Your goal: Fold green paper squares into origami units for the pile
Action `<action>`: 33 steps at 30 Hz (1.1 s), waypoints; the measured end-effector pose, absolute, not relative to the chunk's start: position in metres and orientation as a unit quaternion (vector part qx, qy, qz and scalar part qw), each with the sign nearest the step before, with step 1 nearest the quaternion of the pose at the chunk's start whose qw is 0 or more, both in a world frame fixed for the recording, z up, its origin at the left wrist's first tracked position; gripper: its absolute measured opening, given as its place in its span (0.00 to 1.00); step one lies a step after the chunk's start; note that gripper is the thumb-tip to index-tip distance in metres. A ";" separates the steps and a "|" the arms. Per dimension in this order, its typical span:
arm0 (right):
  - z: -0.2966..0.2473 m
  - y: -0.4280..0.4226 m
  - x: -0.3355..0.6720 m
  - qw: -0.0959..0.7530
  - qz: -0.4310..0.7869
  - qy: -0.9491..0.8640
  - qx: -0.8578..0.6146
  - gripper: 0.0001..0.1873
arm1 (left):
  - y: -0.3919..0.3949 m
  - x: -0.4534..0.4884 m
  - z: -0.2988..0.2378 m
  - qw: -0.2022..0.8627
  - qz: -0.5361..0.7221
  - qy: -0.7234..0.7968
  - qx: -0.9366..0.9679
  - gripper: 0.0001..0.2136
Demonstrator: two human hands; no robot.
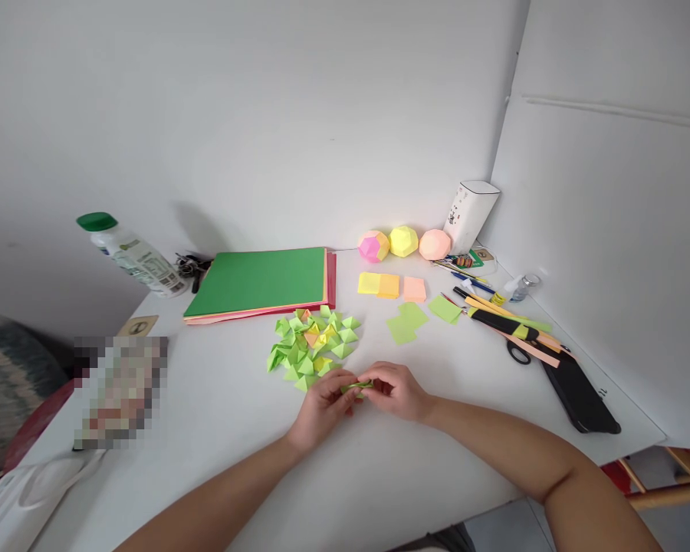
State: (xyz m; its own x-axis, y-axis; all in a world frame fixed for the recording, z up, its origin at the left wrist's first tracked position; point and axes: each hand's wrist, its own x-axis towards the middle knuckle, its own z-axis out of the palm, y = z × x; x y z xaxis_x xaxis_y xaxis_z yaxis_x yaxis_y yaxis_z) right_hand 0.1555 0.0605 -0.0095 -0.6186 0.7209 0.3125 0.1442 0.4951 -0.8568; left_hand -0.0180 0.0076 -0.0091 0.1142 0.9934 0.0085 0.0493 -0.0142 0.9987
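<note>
Between my two hands, above the front middle of the white table, is a small piece of green paper (357, 386), partly covered by the fingers. My left hand (326, 399) pinches it from the left, and my right hand (399, 391) pinches it from the right. Just beyond my left hand lies a loose pile of folded paper pieces (299, 349), mostly green with a few yellow and orange ones. Farther off, past my right hand, several flat green paper squares (405, 323) rest on the table.
At the back are a stack of coloured sheets (258, 280), yellow and orange note pads (379, 284), and three paper balls (403, 241). A bottle (138, 261) stands at left. Scissors (518, 352), paper strips (534, 349) and a black phone (580, 391) lie at right.
</note>
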 end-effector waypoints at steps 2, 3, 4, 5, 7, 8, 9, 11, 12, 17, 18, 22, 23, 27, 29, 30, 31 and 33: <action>-0.010 0.061 0.156 0.331 0.445 -0.780 -0.289 0.10 | 0.007 -0.019 -0.010 0.517 0.464 0.475 0.540 0.10; -0.011 0.062 0.157 0.323 0.459 -0.772 -0.298 0.10 | 0.007 -0.019 -0.010 0.521 0.467 0.472 0.537 0.10; -0.012 0.062 0.157 0.316 0.473 -0.763 -0.307 0.11 | 0.007 -0.019 -0.011 0.525 0.470 0.469 0.532 0.09; -0.013 0.063 0.158 0.309 0.487 -0.753 -0.316 0.12 | 0.007 -0.020 -0.011 0.531 0.472 0.466 0.527 0.09; -0.014 0.063 0.158 0.297 0.514 -0.732 -0.335 0.14 | 0.007 -0.020 -0.011 0.540 0.474 0.464 0.518 0.09; -0.014 0.063 0.158 0.291 0.525 -0.724 -0.341 0.15 | 0.007 -0.020 -0.011 0.543 0.473 0.464 0.515 0.09; -0.014 0.064 0.158 0.284 0.535 -0.718 -0.343 0.14 | 0.007 -0.020 -0.011 0.546 0.472 0.466 0.512 0.10; -0.013 0.064 0.158 0.276 0.554 -0.709 -0.338 0.13 | 0.007 -0.020 -0.010 0.548 0.468 0.471 0.508 0.10; -0.013 0.064 0.158 0.273 0.562 -0.706 -0.333 0.13 | 0.008 -0.019 -0.009 0.549 0.467 0.474 0.506 0.11; -0.012 0.065 0.159 0.279 0.571 -0.702 -0.323 0.10 | 0.007 -0.019 -0.004 0.543 0.447 0.491 0.514 0.12; -0.011 0.065 0.159 0.282 0.570 -0.701 -0.322 0.10 | 0.007 -0.018 -0.003 0.541 0.440 0.497 0.517 0.13; -0.012 0.064 0.159 0.297 0.570 -0.700 -0.312 0.09 | 0.006 -0.018 -0.001 0.531 0.422 0.509 0.529 0.14; -0.012 0.064 0.159 0.302 0.570 -0.698 -0.312 0.09 | 0.006 -0.018 -0.002 0.528 0.420 0.511 0.532 0.14; -0.012 0.065 0.158 0.329 0.553 -0.700 -0.309 0.11 | 0.006 -0.019 -0.003 0.522 0.422 0.514 0.534 0.14; -0.011 0.064 0.158 0.332 0.543 -0.711 -0.300 0.09 | 0.006 -0.020 -0.004 0.522 0.421 0.510 0.538 0.14; -0.010 0.064 0.158 0.328 0.545 -0.713 -0.297 0.08 | 0.006 -0.020 -0.003 0.522 0.420 0.509 0.541 0.14; -0.009 0.064 0.158 0.322 0.551 -0.710 -0.297 0.08 | 0.006 -0.020 -0.003 0.522 0.418 0.508 0.543 0.14; -0.008 0.064 0.158 0.306 0.570 -0.699 -0.304 0.09 | 0.006 -0.020 -0.002 0.523 0.415 0.508 0.544 0.14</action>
State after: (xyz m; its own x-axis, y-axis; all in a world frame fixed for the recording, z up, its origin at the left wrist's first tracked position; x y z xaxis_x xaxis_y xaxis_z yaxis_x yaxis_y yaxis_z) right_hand 0.1584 0.0644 -0.0085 -0.6270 0.7747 0.0813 0.0762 0.1648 -0.9834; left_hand -0.0197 0.0064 -0.0021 0.1387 0.9871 -0.0794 0.1192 0.0630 0.9909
